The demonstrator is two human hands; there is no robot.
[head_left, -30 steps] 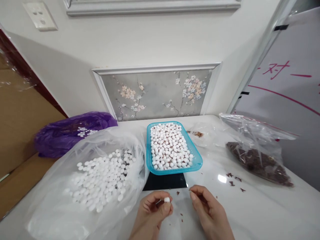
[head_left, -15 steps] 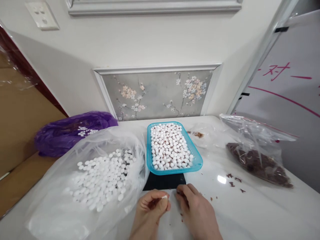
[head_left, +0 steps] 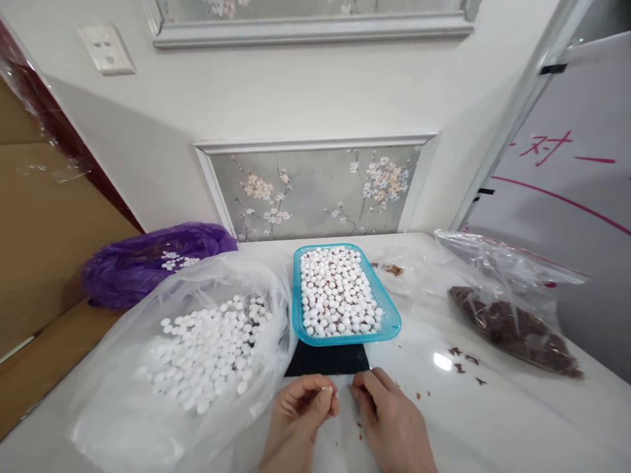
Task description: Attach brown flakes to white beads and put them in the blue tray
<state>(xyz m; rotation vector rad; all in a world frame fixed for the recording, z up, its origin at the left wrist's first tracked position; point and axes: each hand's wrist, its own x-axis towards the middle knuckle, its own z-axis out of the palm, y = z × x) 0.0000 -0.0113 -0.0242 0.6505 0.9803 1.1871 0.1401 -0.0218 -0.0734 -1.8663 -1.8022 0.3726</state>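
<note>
Between the thumb and fingers of my left hand [head_left: 303, 414] is a small white piece [head_left: 326, 389], mostly covered by the fingertips. My right hand [head_left: 389, 414] is just to its right, fingers curled and tips pinched together; whatever they may hold is hidden. Both hands are low over the white table, in front of a black flat piece [head_left: 328, 360]. Beyond it stands a blue tray [head_left: 389, 309] filled with white round pieces [head_left: 340, 289], reddish-brown bits showing among them. On the left lies an open clear plastic bag [head_left: 123, 407] with many loose white round pieces [head_left: 211, 355].
A purple bag [head_left: 113, 269] with small white pieces lies at the back left, beside a cardboard box [head_left: 44, 190]. At the right are a zip bag of dark brown bits [head_left: 513, 328], a thin clear bag [head_left: 419, 269] and loose brown bits [head_left: 458, 368]. A wall panel stands behind.
The view has shifted slightly, so everything sits a little further right and lower. My hands keep nearly the same pose, and less of the white piece shows in my left fingers.
</note>
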